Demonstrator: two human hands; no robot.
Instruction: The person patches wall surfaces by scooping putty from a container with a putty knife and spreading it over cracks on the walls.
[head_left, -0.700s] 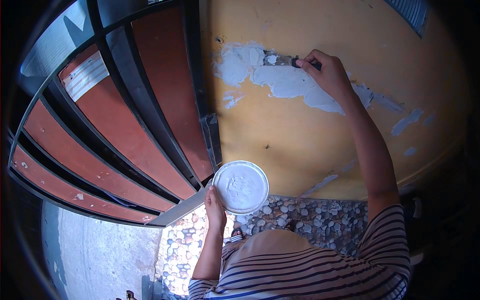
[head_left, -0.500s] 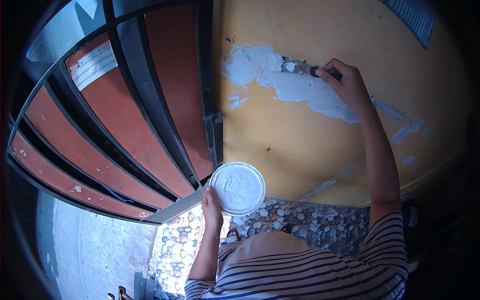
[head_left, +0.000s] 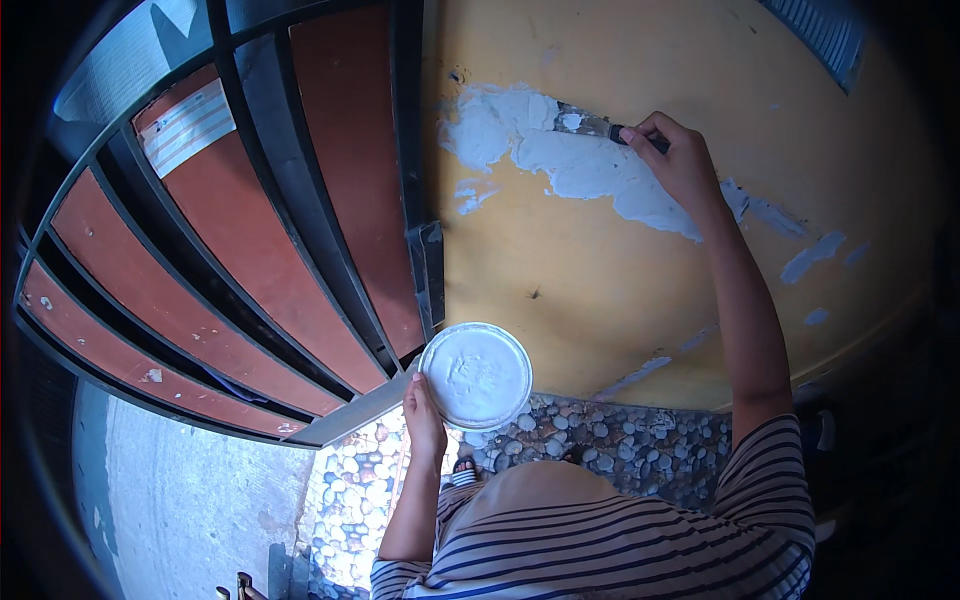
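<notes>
Head view: yellow wall [head_left: 590, 300] extends below the right hand [head_left: 677, 160], clamped on a scraper [head_left: 588, 121]; near the gate edge [head_left: 360, 408], the left hand [head_left: 425, 425] grips a tub [head_left: 527, 372] of white paste [head_left: 485, 388].

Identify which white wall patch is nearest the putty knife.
The largest patch, the long ragged one that the putty knife in the right hand overlaps in view. The other patches are smaller and lie clear of the knife.

A yellow wall [head_left: 600, 285] fills the view, a red-panelled gate [head_left: 240, 200] stands at its left edge, pebble-patterned floor [head_left: 640, 445] glares brightly leftward, and perhaps a louvred window [head_left: 825, 42] sits top right!
</notes>
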